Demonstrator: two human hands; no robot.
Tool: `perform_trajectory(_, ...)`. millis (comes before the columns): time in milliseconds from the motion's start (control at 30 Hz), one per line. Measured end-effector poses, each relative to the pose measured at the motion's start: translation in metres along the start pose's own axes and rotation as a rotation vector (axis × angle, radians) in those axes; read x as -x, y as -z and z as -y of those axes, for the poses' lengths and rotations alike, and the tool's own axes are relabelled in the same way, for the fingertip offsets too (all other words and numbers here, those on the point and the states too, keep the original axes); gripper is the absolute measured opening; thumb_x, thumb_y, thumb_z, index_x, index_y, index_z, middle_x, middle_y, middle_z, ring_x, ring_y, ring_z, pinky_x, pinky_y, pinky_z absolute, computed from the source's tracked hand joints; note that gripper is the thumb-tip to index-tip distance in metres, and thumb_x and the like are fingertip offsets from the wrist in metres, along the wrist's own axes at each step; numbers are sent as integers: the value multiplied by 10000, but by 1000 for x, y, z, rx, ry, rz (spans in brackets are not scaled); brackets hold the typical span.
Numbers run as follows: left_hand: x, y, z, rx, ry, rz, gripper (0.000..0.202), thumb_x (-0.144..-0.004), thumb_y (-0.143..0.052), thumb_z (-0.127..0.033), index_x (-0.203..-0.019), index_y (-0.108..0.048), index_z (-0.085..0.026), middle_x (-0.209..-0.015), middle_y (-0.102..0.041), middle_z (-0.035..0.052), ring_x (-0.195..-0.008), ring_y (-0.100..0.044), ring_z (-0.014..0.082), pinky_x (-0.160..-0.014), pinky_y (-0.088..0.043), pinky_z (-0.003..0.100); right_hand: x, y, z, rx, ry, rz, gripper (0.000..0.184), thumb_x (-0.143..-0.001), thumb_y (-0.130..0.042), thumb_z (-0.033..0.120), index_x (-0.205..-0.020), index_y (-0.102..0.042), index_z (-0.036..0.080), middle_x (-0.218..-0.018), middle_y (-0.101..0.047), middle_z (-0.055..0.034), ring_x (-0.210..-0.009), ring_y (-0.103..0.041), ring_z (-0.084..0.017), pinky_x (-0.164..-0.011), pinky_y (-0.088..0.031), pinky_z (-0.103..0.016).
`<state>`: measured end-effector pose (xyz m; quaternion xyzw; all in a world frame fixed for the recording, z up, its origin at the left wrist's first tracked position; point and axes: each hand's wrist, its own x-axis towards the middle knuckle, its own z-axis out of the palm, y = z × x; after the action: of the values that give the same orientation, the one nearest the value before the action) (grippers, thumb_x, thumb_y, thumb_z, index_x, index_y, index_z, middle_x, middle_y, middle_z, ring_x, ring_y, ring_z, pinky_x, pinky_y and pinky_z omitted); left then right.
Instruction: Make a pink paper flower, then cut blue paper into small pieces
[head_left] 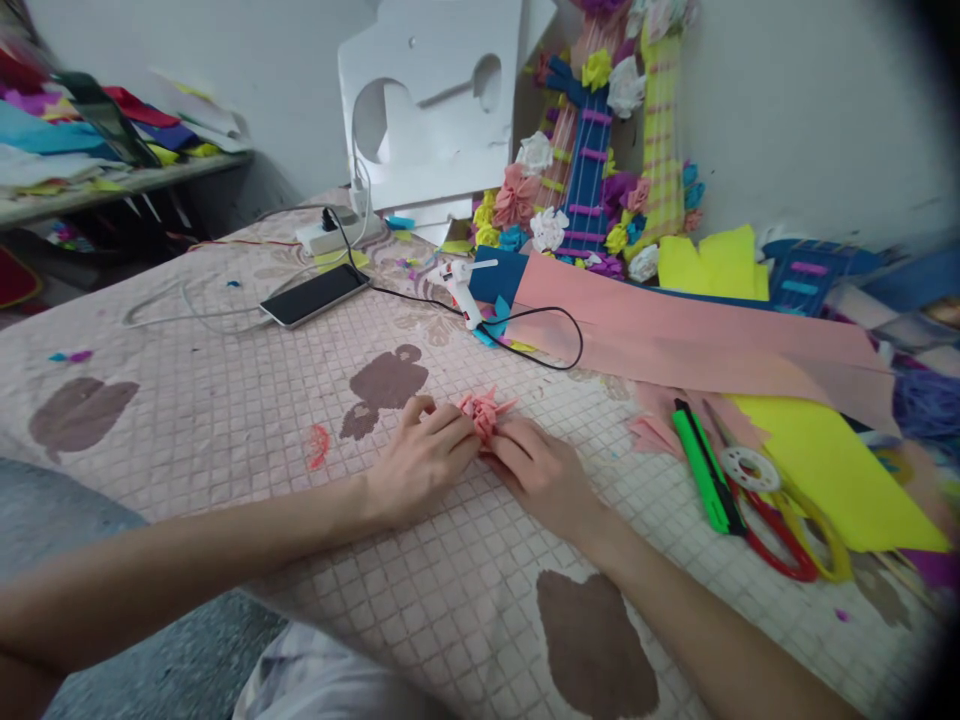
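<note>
Between my two hands, just above the quilted tablecloth, is a pink paper flower with pointed, crumpled petals. My left hand pinches its left side with bent fingers. From the right, my right hand closes its thumb and fingers on the flower's lower side. The underside of the flower is hidden behind my fingertips. Beyond the hands a white glue gun rests near a long pink paper sheet.
To the right lie a green utility knife, scissors with red and yellow handles, and yellow paper. A phone and power strip sit at the back left. Flower-decorated paper guitars lean on the wall.
</note>
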<state>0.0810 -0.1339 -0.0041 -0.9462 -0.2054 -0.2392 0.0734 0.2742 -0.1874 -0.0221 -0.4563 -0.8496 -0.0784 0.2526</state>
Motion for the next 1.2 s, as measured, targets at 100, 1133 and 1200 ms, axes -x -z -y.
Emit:
perform_trajectory(100,-1,1,-2,-2,15,6,161,-932,-462,-157,-825,-582,-160,-812,-626,19,-814,-505,178,-800,-320,377,-1,0,1,34,32,-4,176,-925,-456,142,-906,-631,138,-884,-630,-84,-821,-556,-188,-688,-500,-309)
perform_trajectory(1133,9,3,1,-24,92,-83,127,-921,-526,-219,-819,-592,-187,-772,-634,2,-813,-505,177,-775,-296,380,1,1,3,97,68,-15,140,-902,-494,99,-910,-632,121,-866,-644,-84,-837,-581,-189,-725,-509,-309)
perform_trajectory(1200,8,4,0,-20,99,-89,144,-931,-514,-233,-818,-591,-186,-782,-639,1,-810,-506,174,-771,-296,378,1,0,3,103,71,-9,149,-904,-487,103,-924,-634,120,-875,-647,-88,-834,-581,-189,-716,-509,-310)
